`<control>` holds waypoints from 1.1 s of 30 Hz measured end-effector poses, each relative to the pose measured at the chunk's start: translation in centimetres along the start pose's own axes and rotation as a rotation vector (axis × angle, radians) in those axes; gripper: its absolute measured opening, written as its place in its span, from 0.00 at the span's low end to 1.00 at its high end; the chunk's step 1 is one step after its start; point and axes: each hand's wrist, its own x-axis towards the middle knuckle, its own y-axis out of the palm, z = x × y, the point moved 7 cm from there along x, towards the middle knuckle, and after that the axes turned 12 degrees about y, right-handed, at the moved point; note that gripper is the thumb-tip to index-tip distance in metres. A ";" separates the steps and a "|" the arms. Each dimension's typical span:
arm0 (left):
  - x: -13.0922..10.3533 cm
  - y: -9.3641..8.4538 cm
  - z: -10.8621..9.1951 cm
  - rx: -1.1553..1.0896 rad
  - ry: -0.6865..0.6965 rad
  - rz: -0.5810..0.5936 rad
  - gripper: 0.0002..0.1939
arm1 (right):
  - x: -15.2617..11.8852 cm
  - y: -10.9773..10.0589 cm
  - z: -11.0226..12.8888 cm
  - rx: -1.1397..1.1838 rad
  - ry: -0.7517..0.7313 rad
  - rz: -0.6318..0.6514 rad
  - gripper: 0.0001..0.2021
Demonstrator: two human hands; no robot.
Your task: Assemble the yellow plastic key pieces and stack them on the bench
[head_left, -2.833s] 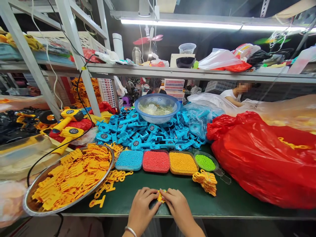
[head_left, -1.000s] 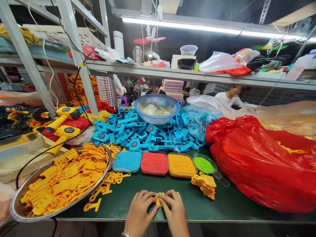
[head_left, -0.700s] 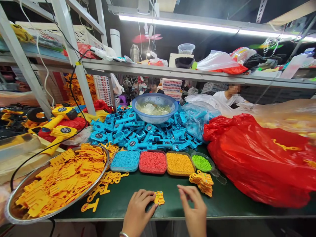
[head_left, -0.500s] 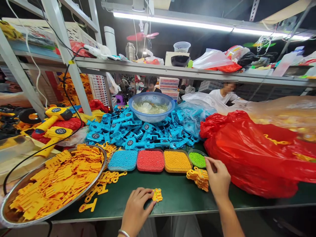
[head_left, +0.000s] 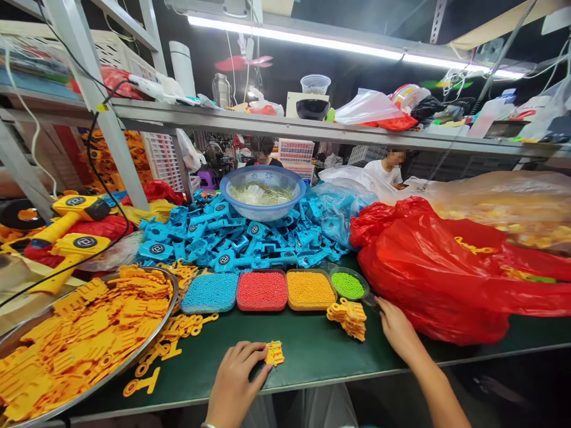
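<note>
My left hand (head_left: 239,375) pinches the left edge of a small yellow plastic piece (head_left: 275,353) on the green table; small coloured spots show on it. To the right, my right hand (head_left: 397,328) rests low with fingers stretched and thumb apart, beside the red plastic bag (head_left: 428,279); I see nothing in it. Just left of it stands a stack of similar yellow pieces (head_left: 350,320) with ring ends. Behind lie trays of blue beads (head_left: 210,291), red beads (head_left: 262,290) and yellow beads (head_left: 311,289), and a round dish of green beads (head_left: 348,286).
A large metal basin (head_left: 172,303) heaped with yellow parts fills the left, with loose yellow parts (head_left: 143,381) beside it. Blue plastic toy parts (head_left: 178,235) pile behind the trays, under a wash bowl (head_left: 263,211). A metal shelf (head_left: 267,123) crosses above. Two people sit beyond.
My right hand has moved from the stack's upper right out towards the red bag, and its pinch has loosened. My left hand keeps the yellow piece. The whole view has shifted slightly.
</note>
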 end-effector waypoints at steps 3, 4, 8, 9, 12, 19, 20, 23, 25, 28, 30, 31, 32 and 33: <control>0.0 0.1 0.0 -0.001 0.000 0.013 0.06 | -2.7 1.7 -1.7 -0.056 0.020 -0.015 0.20; 0.0 0.2 0.0 -0.001 -0.001 0.017 0.06 | -3.8 1.8 -2.0 -0.068 0.022 -0.028 0.21; 0.0 0.1 0.0 0.001 0.005 0.008 0.06 | -8.2 1.2 -2.3 -0.110 0.018 -0.021 0.28; 0.0 0.0 -0.1 0.000 0.009 0.001 0.06 | -9.0 0.9 -2.1 -0.110 0.010 0.007 0.28; 0.1 -0.1 -0.2 -0.006 0.021 -0.009 0.06 | -10.6 -0.3 -1.3 -0.081 -0.003 0.050 0.28; 0.2 -0.2 -0.4 -0.041 0.007 0.011 0.05 | -10.7 -3.8 -0.2 0.072 -0.063 0.011 0.24; 0.2 -0.2 -0.4 -0.046 0.004 0.013 0.05 | -10.6 -4.3 0.0 0.092 -0.067 0.006 0.23; 0.2 -0.2 -0.4 -0.057 -0.010 0.022 0.04 | -10.7 -5.9 1.9 0.178 -0.051 -0.006 0.19; 0.2 -0.2 -0.4 -0.058 -0.019 0.019 0.03 | -11.0 -6.1 4.4 0.271 -0.035 0.028 0.17; 0.1 -0.3 -0.4 -0.064 -0.022 0.015 0.03 | -11.4 -4.6 9.8 0.400 -0.055 0.190 0.14; 0.1 -0.3 -0.5 -0.068 -0.021 0.012 0.03 | -11.5 -3.0 13.3 0.455 -0.096 0.286 0.13; 0.1 -0.4 -0.5 -0.067 -0.021 0.008 0.03 | -11.3 -2.2 14.7 0.470 -0.114 0.315 0.14; 0.1 -0.4 -0.6 -0.066 -0.021 0.001 0.03 | -11.0 -1.5 15.9 0.480 -0.131 0.336 0.14; 0.1 -0.5 -0.6 -0.065 -0.021 -0.005 0.03 | -10.6 -0.7 16.8 0.482 -0.144 0.359 0.15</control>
